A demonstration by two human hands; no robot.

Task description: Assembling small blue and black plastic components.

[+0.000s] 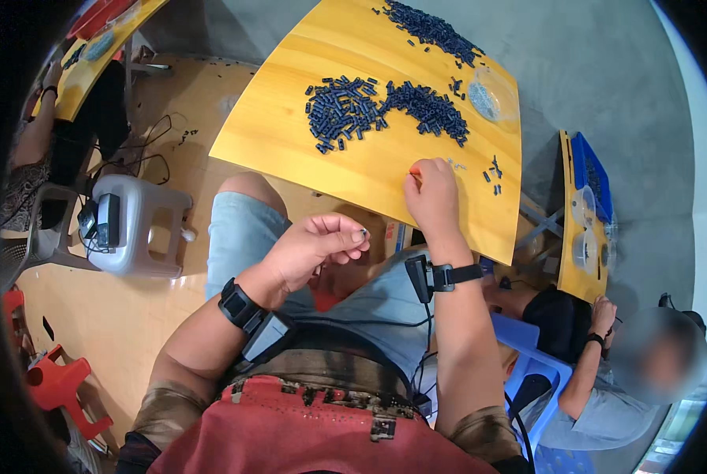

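My left hand (322, 246) is held over my lap, just short of the table edge, thumb and forefinger pinched together. A tiny dark piece shows at its fingertips, mostly hidden by them. Over the near edge of the yellow table (274, 130), my right hand (434, 197) has its fingers curled closed; what they hold, if anything, I cannot make out. A few small shiny metal bits (457, 166) lie just beyond it. Several loose black pieces (494, 174) are to its right. Farther in are a pile of short black cylindrical parts (341, 112) and a neighbouring black pile (431, 110).
Another black heap (436, 31) and a clear dish of small metal parts (483, 101) lie toward the table's far side. A grey stool (136, 225) stands left, a red stool (61, 387) lower left. At right, a person sits by another table with a blue tray (590, 174).
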